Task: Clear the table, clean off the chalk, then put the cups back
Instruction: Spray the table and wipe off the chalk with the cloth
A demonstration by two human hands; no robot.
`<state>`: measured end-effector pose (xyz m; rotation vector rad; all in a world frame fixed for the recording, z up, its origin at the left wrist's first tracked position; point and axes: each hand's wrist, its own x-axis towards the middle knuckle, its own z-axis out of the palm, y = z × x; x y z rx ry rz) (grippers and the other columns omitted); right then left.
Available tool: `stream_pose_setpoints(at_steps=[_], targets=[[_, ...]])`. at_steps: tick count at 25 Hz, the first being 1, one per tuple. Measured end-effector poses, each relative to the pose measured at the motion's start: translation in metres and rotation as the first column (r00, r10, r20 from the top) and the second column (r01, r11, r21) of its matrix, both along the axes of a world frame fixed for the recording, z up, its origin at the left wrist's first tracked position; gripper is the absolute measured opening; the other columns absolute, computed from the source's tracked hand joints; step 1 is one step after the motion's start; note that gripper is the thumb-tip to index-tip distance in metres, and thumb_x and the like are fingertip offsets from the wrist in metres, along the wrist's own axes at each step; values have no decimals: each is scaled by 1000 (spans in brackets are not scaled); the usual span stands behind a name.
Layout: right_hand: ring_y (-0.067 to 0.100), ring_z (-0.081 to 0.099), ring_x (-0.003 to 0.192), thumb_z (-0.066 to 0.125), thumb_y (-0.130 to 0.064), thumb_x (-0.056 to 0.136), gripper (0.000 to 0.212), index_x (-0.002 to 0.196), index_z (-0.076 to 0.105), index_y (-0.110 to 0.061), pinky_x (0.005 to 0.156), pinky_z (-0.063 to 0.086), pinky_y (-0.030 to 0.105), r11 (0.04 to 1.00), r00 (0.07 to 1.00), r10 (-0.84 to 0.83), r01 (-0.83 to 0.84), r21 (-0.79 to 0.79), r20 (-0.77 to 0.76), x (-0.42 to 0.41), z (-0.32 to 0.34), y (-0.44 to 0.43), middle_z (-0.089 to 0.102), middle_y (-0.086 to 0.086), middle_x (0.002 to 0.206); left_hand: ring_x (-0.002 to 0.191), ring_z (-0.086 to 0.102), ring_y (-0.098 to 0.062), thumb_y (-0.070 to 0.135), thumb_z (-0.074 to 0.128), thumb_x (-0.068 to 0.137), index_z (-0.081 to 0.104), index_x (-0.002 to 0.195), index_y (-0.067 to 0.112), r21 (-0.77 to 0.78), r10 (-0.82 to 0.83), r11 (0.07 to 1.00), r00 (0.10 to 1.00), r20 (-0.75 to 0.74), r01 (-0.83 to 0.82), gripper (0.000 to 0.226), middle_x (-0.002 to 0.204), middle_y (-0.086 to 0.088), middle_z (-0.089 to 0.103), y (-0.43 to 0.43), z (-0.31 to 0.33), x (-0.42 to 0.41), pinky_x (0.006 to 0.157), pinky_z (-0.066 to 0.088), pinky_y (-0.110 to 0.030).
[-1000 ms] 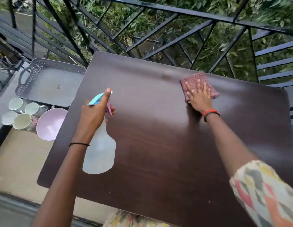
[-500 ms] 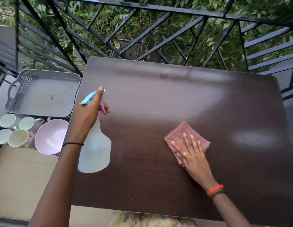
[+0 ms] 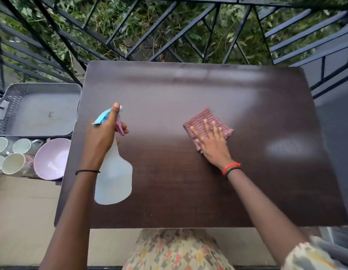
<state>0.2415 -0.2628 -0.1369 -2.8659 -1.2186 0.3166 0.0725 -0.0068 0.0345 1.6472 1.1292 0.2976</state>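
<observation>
Head view: the only camera I have; it looks down over both hands.
Left hand [image 3: 103,141]: wrapped around the neck of the spray bottle [image 3: 112,182], index finger laid along the top of the nozzle. It holds the bottle over the near-left part of the worktop [image 3: 169,201], I judge so another squirt is ready without a reach.
Right hand [image 3: 212,145]: flat, fingers spread, holding nothing, palm pressing the cloth [image 3: 206,121] down.
Cloth: folded into a small pad, which lets the spread fingers load it evenly for wiping.
Worktop: dark wood, nothing on it but the cloth. I cannot tell whether the pale patch [image 3: 290,149] at the right is chalk or glare.
Cups [image 3: 13,162]: four, standing mouth-up down at the left, off the worktop, beside a pink bowl [image 3: 52,158] and in front of a grey tray [image 3: 38,114]. I take it they are parked there out of the spray.
Step in hand: cleaning, as I read it; the clearing looks done and the cups are not yet back.
Risk: if the surface is wet, cups could slide.
</observation>
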Motion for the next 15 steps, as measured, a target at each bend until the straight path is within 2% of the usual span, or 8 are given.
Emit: stream_pose_setpoints(at_steps=[3,6,8,9,11,13,15], targets=[[40,18,143,43,-31,91,61,147,22,-42,114,20,54,991,994,109,-108,84,-12,-87,-3,-36,19,12,157,66,67,-9,58,47,95,70,91,23,-2,-42,999,999,14,42,42,73,-6,69,-15,-1,1,52,48,-25],[36,17,144,36,-29,87,66,148,17,-44,114,16,50,992,993,112,-110,66,-39,-144,0,-114,17,10,158,61,66,-7,60,47,94,70,89,27,-5,-49,999,998,39,49,40,65,-2,69,-31,-4,0,46,47,-22],[37,19,143,29,-36,95,56,148,16,-45,113,18,50,998,999,34,-33,45,-28,-146,-1,-173,15,8,158,64,67,-12,62,48,92,70,78,27,6,-53,999,998,38,53,44,57,2,69,-41,-4,-2,50,48,-26],[37,19,143,20,-41,99,50,148,13,-46,113,18,50,999,999,-25,26,38,-34,-136,1,-196,12,6,159,65,67,-13,62,48,92,70,76,26,10,-58,998,998,38,58,45,56,4,69,-46,-4,-4,52,48,-27],[37,15,144,7,-47,98,49,147,9,-48,115,17,49,991,990,-133,134,23,-57,-105,1,-215,7,4,160,63,67,-10,61,48,93,70,81,26,6,-58,998,997,49,58,43,57,2,68,-56,-3,-9,50,47,-25],[38,12,145,10,-51,98,48,146,11,-50,116,17,51,973,973,-227,228,20,-54,-76,3,-193,8,4,160,59,66,-5,59,49,94,70,86,25,-7,-52,999,996,66,52,40,62,-2,67,-65,-2,-16,47,46,-21],[41,14,143,14,-49,96,50,146,19,-48,115,16,53,975,975,-221,222,20,-36,-61,2,-145,13,8,159,61,66,-7,59,49,93,70,85,30,-2,-46,999,996,71,47,36,60,-1,67,-70,-3,-25,54,48,-26]])
